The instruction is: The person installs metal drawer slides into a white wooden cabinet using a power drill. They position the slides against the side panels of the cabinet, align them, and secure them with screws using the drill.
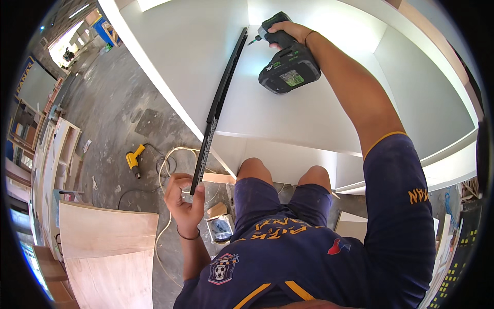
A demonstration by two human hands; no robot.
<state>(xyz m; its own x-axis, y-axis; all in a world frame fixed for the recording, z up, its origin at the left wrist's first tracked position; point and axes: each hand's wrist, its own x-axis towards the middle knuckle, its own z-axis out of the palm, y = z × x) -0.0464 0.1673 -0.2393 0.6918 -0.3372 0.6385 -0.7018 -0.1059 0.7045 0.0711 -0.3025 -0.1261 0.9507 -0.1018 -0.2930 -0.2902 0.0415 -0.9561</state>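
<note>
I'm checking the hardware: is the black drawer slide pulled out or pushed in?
Pulled out: the drawer slide runs past the front edge of the white side panel, its narrower rail reaching the left hand.

We have long black rail (222, 91) jutting past front edge of white cabinet (180, 56); black driver (291, 67) tilted, bit (253, 40) near rail's far end.
</note>
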